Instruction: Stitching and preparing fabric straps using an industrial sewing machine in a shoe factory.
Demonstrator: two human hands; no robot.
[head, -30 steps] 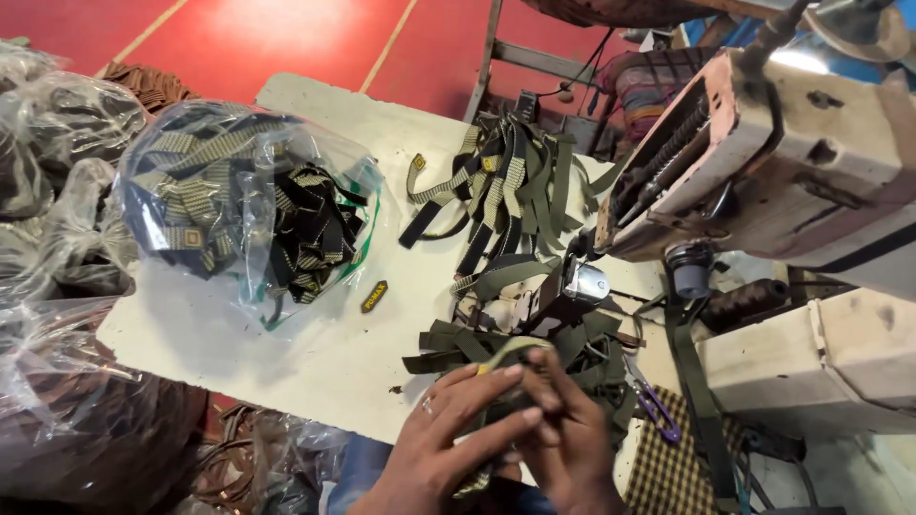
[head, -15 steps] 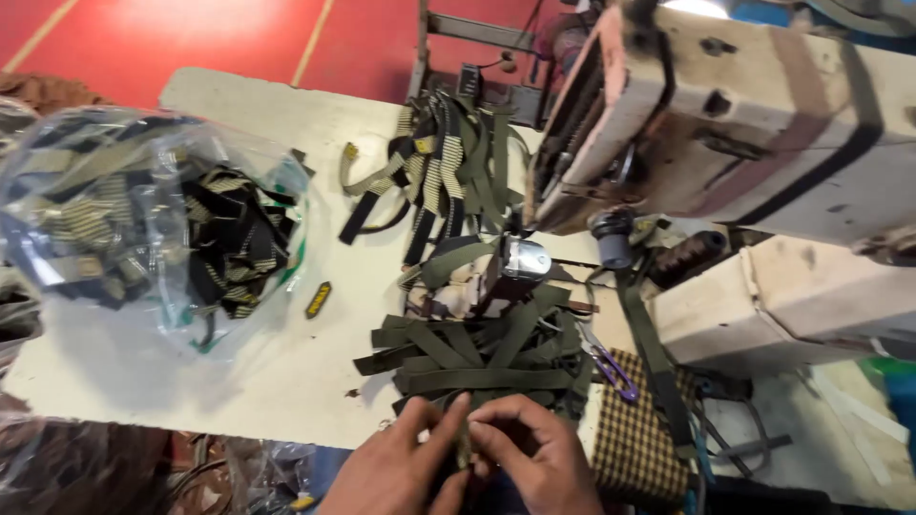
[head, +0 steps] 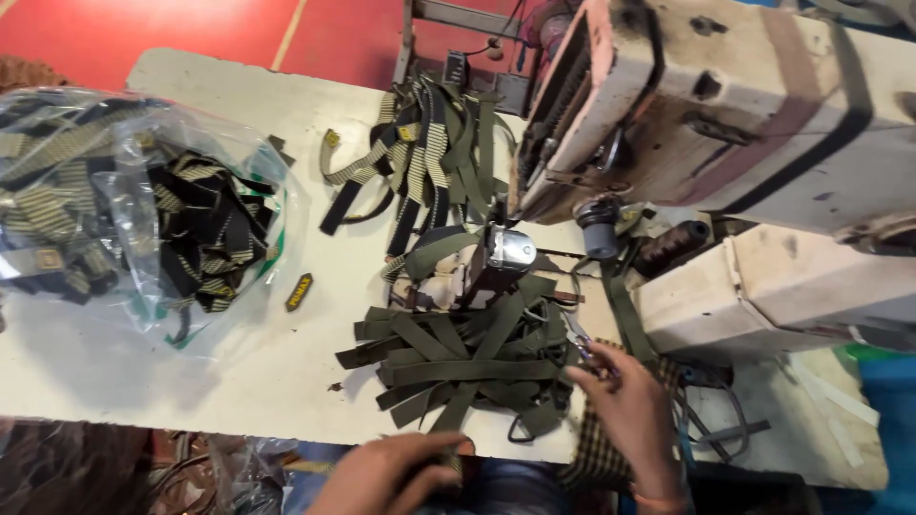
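A worn white worktable (head: 191,381) stands on a red floor (head: 172,29), with a battered cream sewing machine (head: 725,105) at its right.

At the table's near edge the right hand (head: 630,410) is curled, fingertips pinched round a small pair of snips (head: 584,348) with purplish handles; the blades point up and left, the tool's long axis running diagonally away from the person. The left hand (head: 391,472) lies low at the front edge, fingers loosely bent over the end of a strap (head: 448,465) (how firmly it grips cannot be told).

Between and just beyond the hands lies a heap of olive webbing straps (head: 458,358): flat, woven, matte strips crossing each other in a fan, most running left to right or slanting up toward the machine. A checked cloth (head: 596,458) lies under the right wrist.

Behind the heap stands a shiny metal clip (head: 510,248), and farther back a second pile of striped and olive straps (head: 429,157) runs mostly away from the person. A small black and yellow label (head: 299,292) lies alone on the bare top. At left, a crinkled clear plastic bag (head: 124,210) holds more black and striped straps.
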